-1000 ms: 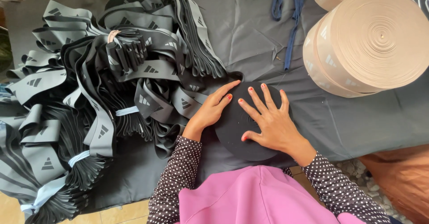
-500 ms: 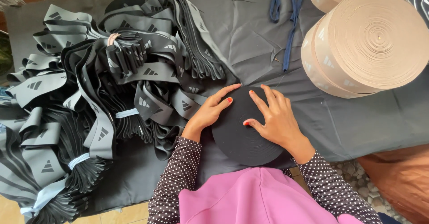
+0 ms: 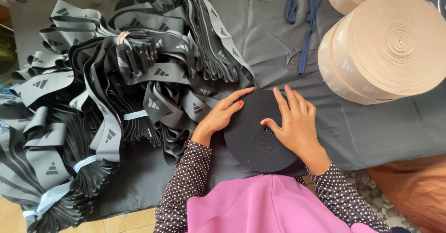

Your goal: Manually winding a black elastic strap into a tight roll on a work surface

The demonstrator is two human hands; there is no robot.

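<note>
Dark grey cloth (image 3: 260,33) covered the desk and everything lay on top of it. Near the person sat a flat black roll of band (image 3: 255,137), wound tight like a snail shell. Both hands lay on it. The left hand (image 3: 223,114) rested on the roll's left edge with its fingers (image 3: 239,95) spread a little and flat, holding nothing. The right hand (image 3: 295,121) covered the right side, fingers spread too, and its thumb tip sat just beside the small hole in the middle.

A second ago the right hand lay more over the middle of the roll. By this moment it had slid to the right, so more of the black coil showed, and the left hand had moved a bit up the edge. That looked like patting and smoothing the roll flat, not lifting it.

To the left was a big heap of grey and black bands (image 3: 116,89), some tied in bunches. Far right stood two big tan rolls (image 3: 390,47). A blue strap (image 3: 309,24) lay far back.
</note>
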